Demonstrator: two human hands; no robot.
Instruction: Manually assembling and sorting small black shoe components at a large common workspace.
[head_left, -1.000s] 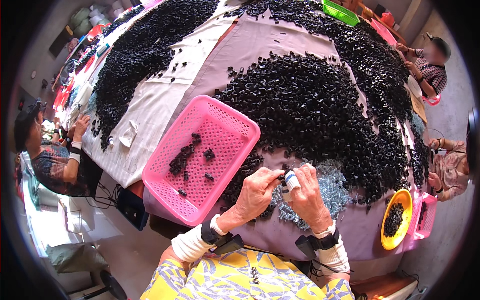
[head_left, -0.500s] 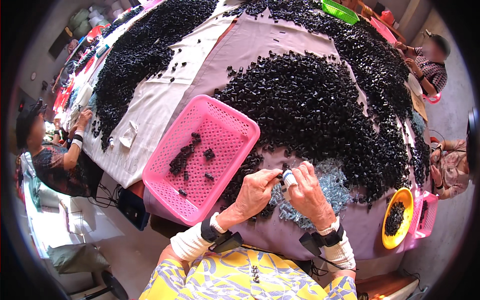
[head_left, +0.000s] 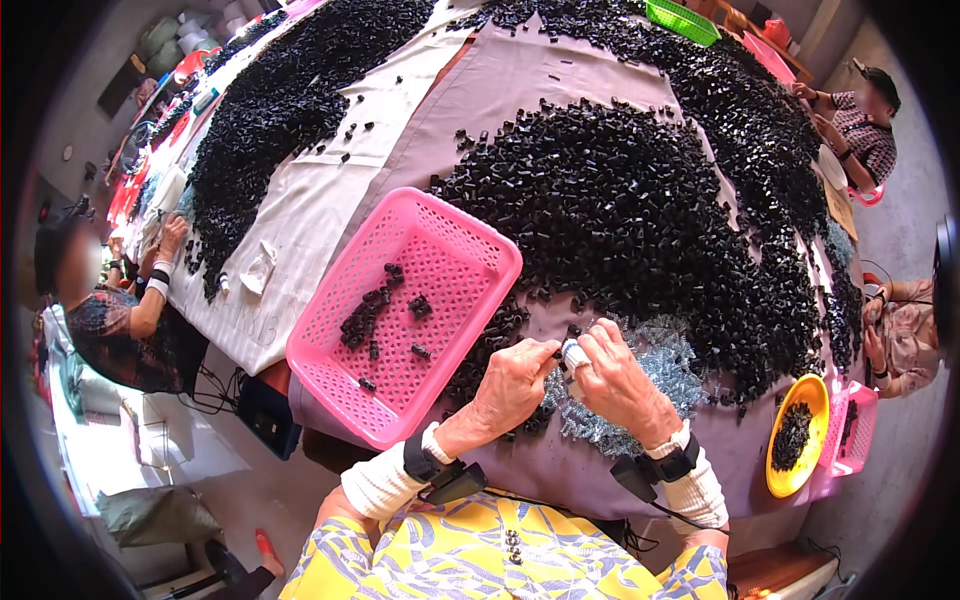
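Observation:
My left hand (head_left: 512,385) is closed, its thumb and forefinger pinched at the right hand's fingertips; what they pinch is too small to make out. My right hand (head_left: 622,385) is closed too, with white wrapping (head_left: 574,355) around a finger. A small black plastic piece (head_left: 573,331) shows at its fingertips. Under and beside this hand lies a heap of small clear bluish plastic parts (head_left: 665,375). Beyond both hands spreads a big pile of black plastic pieces (head_left: 600,200). To the left, a pink perforated basket (head_left: 330,300) holds several joined black pieces (head_left: 365,318).
At right stand a yellow bowl (head_left: 822,410) of small black parts and a pink basket (head_left: 858,440). A green basket (head_left: 683,22) sits far back. Pale cloths (head_left: 415,160) cover the table. Other people sit at the left and right sides; cables hang at the table's left edge.
My hands stay together at the same spot, the right one turned slightly so its fingers cover more of the black piece. A red shoe has appeared on the floor at lower left.

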